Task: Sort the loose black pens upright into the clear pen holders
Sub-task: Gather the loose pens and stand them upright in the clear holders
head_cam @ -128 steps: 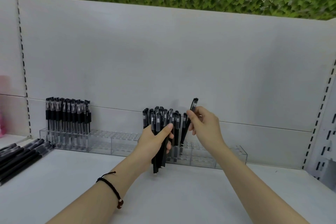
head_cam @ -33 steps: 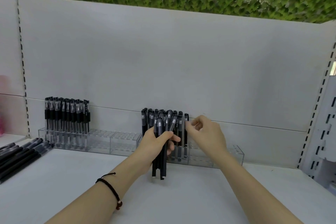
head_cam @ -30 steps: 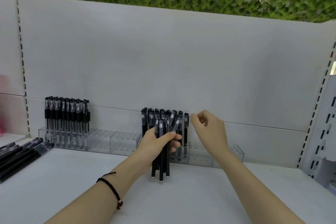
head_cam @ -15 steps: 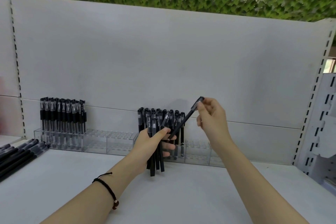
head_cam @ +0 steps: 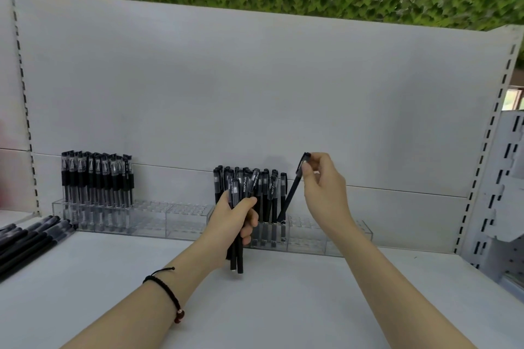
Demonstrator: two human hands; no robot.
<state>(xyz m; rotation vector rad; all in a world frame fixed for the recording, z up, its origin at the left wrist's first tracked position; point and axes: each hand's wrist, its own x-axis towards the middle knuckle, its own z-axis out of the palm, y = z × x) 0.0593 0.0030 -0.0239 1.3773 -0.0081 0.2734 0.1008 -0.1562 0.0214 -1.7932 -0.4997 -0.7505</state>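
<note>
My left hand (head_cam: 232,218) grips a bunch of black pens (head_cam: 237,252) held upright just above the shelf. My right hand (head_cam: 326,187) pinches the cap end of a single black pen (head_cam: 292,193), which slants down to the left with its tip at the top of the right clear holder (head_cam: 326,238). Several black pens (head_cam: 272,193) stand upright in that holder's left part, behind my left hand. The left clear holder (head_cam: 175,215) carries a row of upright pens (head_cam: 96,178) at its left end.
Loose black pens (head_cam: 25,238) lie in a pile on the white shelf (head_cam: 283,306) at the far left. A white back panel rises behind the holders. A slotted white upright (head_cam: 482,167) and another rack stand at the right.
My right hand drew one pen out of the bunch, lifted it, and carried it right and down until its tip reached the right holder. The left hand's bunch stayed put.
</note>
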